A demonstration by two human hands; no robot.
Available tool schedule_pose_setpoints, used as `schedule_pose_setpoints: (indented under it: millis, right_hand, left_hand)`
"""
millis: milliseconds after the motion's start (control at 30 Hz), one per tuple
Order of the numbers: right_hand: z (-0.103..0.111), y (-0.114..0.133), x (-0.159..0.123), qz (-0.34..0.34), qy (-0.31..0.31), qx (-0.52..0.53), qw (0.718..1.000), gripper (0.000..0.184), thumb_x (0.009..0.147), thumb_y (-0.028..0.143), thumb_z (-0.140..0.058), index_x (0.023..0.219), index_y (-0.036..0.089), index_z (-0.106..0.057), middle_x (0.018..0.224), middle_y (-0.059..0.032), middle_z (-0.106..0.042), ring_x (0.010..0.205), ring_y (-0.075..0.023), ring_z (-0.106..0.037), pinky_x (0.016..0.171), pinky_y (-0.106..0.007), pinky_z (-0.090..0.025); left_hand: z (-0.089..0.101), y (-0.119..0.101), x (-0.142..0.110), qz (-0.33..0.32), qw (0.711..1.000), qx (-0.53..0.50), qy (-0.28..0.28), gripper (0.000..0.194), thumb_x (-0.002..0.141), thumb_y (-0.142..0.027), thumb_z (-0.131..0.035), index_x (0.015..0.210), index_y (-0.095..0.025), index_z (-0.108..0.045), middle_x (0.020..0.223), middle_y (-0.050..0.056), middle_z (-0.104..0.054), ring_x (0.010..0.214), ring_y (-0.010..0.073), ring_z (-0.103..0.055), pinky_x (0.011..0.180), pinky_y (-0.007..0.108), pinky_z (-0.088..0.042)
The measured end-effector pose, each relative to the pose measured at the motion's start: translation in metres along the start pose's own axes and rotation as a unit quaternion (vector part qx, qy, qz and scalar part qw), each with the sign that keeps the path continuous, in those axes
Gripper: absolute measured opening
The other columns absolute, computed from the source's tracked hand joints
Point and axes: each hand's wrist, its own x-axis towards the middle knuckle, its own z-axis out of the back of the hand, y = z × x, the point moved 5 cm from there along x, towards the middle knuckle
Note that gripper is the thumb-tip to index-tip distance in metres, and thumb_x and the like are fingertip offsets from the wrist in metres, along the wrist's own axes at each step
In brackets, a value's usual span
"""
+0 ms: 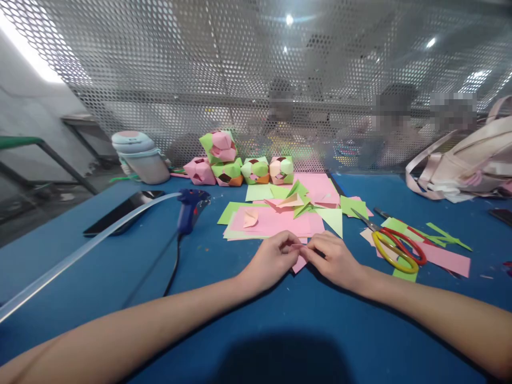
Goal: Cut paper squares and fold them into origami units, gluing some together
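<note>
A small piece of pink paper [300, 263] is pinched between my two hands, low over the blue table. My left hand [276, 256] grips its left side with thumb and fingers. From the right, my right hand [330, 256] pinches the upper edge of the same paper. Part of the paper is hidden by the fingers. Just beyond my hands lies a stack of pink and green paper sheets [276, 222], with a folded pale pink piece [250, 217] and several folded green pieces [303, 198] on it.
Folded paper balls [227, 173] stand against the perforated metal screen [240, 96]. Scissors [394, 246] lie on paper scraps at right, near a bag [472, 152]. At left are a blue glue gun [189, 210] with a long glue stick [100, 240], a phone [122, 212] and a cup [142, 157].
</note>
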Motion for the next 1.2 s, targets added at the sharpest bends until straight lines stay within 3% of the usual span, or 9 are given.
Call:
schedule_pose_setpoints:
  millis: [167, 467, 567, 667, 800, 967, 1200]
  right_hand:
    - [-0.002, 0.002, 0.001, 0.023, 0.02, -0.01, 0.999, 0.027, 0.095, 0.029, -0.05, 0.071, 0.017, -0.057, 0.066, -0.0005, -0.057, 0.066, -0.013, -0.05, 0.07, -0.029, -0.038]
    - [0.001, 0.006, 0.003, -0.004, 0.027, -0.001, 1.0, 0.029, 0.094, 0.029, -0.051, 0.068, 0.017, -0.056, 0.064, 0.0006, -0.057, 0.062, -0.0114, -0.049, 0.069, -0.028, -0.038]
    - [0.014, 0.002, 0.01, -0.003, 0.03, 0.015, 0.999, 0.022, 0.094, 0.028, -0.05, 0.078, 0.017, -0.061, 0.073, -0.0017, -0.062, 0.068, -0.0127, -0.054, 0.07, -0.028, -0.041]
    - [0.048, -0.02, 0.023, -0.054, -0.028, 0.0, 0.998, 0.02, 0.093, 0.026, -0.048, 0.081, 0.017, -0.062, 0.079, -0.0029, -0.064, 0.072, -0.0136, -0.056, 0.07, -0.028, -0.042]
    - [0.089, -0.07, 0.029, -0.153, -0.104, -0.063, 0.981, 0.015, 0.089, 0.027, -0.053, 0.088, 0.019, -0.066, 0.084, -0.0033, -0.066, 0.072, -0.0153, -0.058, 0.068, -0.029, -0.044]
    - [0.076, -0.116, 0.02, -0.239, -0.013, -0.071, 0.968, 0.022, 0.084, 0.028, -0.055, 0.101, 0.019, -0.066, 0.098, -0.0066, -0.07, 0.077, -0.0186, -0.064, 0.072, -0.034, -0.048]
    - [0.06, -0.119, 0.013, -0.215, -0.009, -0.066, 0.974, 0.028, 0.081, 0.028, -0.055, 0.105, 0.017, -0.065, 0.085, -0.0065, -0.067, 0.072, -0.0203, -0.063, 0.067, -0.036, -0.048]
  left_hand:
    - [0.002, -0.004, -0.004, -0.018, 0.999, 0.04, 0.003, 0.006, 0.076, -0.014, -0.053, 0.081, -0.014, -0.057, 0.069, -0.003, -0.054, 0.062, 0.0092, -0.048, 0.059, 0.021, -0.04]
    - [0.005, -0.007, -0.006, -0.044, 0.994, 0.095, -0.027, 0.01, 0.083, -0.023, -0.055, 0.087, -0.015, -0.061, 0.075, -0.001, -0.061, 0.065, 0.0101, -0.052, 0.06, 0.021, -0.042]
    - [0.011, -0.009, -0.004, -0.053, 0.992, 0.11, -0.035, 0.018, 0.083, -0.025, -0.057, 0.098, -0.017, -0.063, 0.084, 0.001, -0.065, 0.067, 0.0108, -0.055, 0.062, 0.022, -0.044]
    - [0.025, -0.007, 0.0, -0.015, 0.992, 0.118, -0.039, 0.024, 0.084, -0.029, -0.056, 0.103, -0.017, -0.064, 0.08, 0.001, -0.066, 0.059, 0.0111, -0.056, 0.059, 0.024, -0.045]
    - [0.043, -0.002, 0.007, 0.038, 0.994, 0.087, -0.059, 0.033, 0.085, -0.037, -0.056, 0.109, -0.016, -0.061, 0.075, 0.001, -0.064, 0.055, 0.0128, -0.059, 0.058, 0.026, -0.046]
    - [0.05, 0.002, 0.011, 0.059, 0.995, 0.055, -0.06, 0.044, 0.084, -0.032, -0.056, 0.125, -0.015, -0.054, 0.086, 0.004, -0.066, 0.064, 0.014, -0.062, 0.07, 0.031, -0.048]
    - [0.048, 0.012, 0.012, 0.07, 0.996, 0.007, -0.052, 0.047, 0.081, -0.023, -0.057, 0.126, -0.012, -0.051, 0.089, 0.006, -0.066, 0.063, 0.0122, -0.062, 0.072, 0.031, -0.05]
